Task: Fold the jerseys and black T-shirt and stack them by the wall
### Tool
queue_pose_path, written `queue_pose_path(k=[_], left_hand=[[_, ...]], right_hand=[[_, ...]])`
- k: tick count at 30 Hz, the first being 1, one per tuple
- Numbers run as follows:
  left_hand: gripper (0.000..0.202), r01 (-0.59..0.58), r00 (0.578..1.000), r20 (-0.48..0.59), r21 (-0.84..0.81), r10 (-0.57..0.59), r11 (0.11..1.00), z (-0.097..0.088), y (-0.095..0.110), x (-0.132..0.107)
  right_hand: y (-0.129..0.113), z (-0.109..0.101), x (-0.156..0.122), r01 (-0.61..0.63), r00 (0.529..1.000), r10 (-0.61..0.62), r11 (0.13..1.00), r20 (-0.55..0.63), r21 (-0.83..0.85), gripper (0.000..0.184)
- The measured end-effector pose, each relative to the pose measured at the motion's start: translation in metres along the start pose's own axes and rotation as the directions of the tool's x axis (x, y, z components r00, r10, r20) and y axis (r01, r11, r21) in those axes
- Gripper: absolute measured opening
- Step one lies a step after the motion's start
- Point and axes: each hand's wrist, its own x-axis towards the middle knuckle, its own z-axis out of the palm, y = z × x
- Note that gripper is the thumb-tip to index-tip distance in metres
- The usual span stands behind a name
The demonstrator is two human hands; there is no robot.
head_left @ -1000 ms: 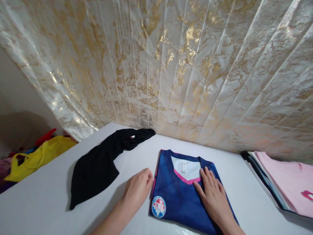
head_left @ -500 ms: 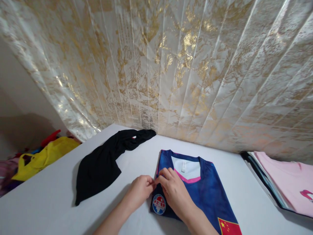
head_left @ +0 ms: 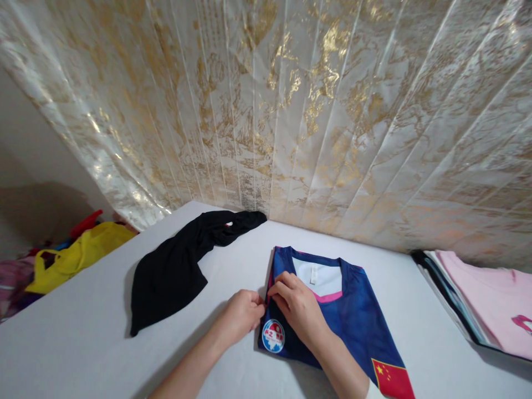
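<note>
A folded blue jersey [head_left: 353, 327] with a pink-trimmed collar, a round badge and a red flag patch lies on the white table [head_left: 75, 343]. My left hand [head_left: 245, 313] is closed at the jersey's left edge, its fingertips pinching the fabric there. My right hand [head_left: 297, 307] lies across the jersey's left side, fingers curled and pinching the same edge beside the left hand. Both hands meet just above the round badge.
A crumpled black garment [head_left: 174, 271] lies left of the jersey. A stack of folded clothes topped by a pink shirt [head_left: 490, 299] sits at the right edge. Yellow and red fabrics [head_left: 78, 252] are piled beyond the table's left. A white-and-gold curtain [head_left: 291, 111] hangs behind.
One second ago my right hand lay flat on the jersey's right half; it crossed to the left edge and now pinches it beside my left hand. The view shifted slightly.
</note>
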Motion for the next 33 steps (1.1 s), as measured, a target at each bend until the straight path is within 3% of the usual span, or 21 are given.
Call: queue_pose_path(k=[11,20,24,26,29,33], left_hand=[[0.049,-0.003,0.998,0.067,0.064,-0.001,0.998,-0.004,-0.003,-0.01],[0.051,0.04,0.993,0.109,0.103,-0.051,0.994,-0.005,0.001,-0.023],[0.046,0.007,0.998,0.06,0.117,-0.014,0.993,-0.013,0.005,-0.024],[0.041,-0.064,0.998,-0.002,0.118,0.064,0.991,-0.017,0.007,-0.017],[0.038,-0.136,0.989,-0.045,0.114,0.142,0.984,-0.02,0.012,0.0],[0.038,-0.093,0.995,-0.012,0.108,0.095,0.99,-0.015,0.016,0.017]], right_hand=[[0.003,0.011,-0.002,-0.093,0.996,0.092,0.985,0.018,0.146,0.021],[0.009,0.007,-0.007,-0.118,0.99,0.139,0.912,-0.027,0.392,0.027],[0.013,0.01,-0.007,-0.143,0.985,0.173,0.87,-0.02,0.471,0.028],[0.016,0.011,-0.006,-0.171,0.977,0.213,0.815,-0.013,0.554,0.028],[0.021,0.012,-0.006,-0.227,0.947,0.321,0.662,0.003,0.715,0.022],[0.028,0.012,-0.005,-0.242,0.907,0.42,0.444,0.039,0.863,0.019]])
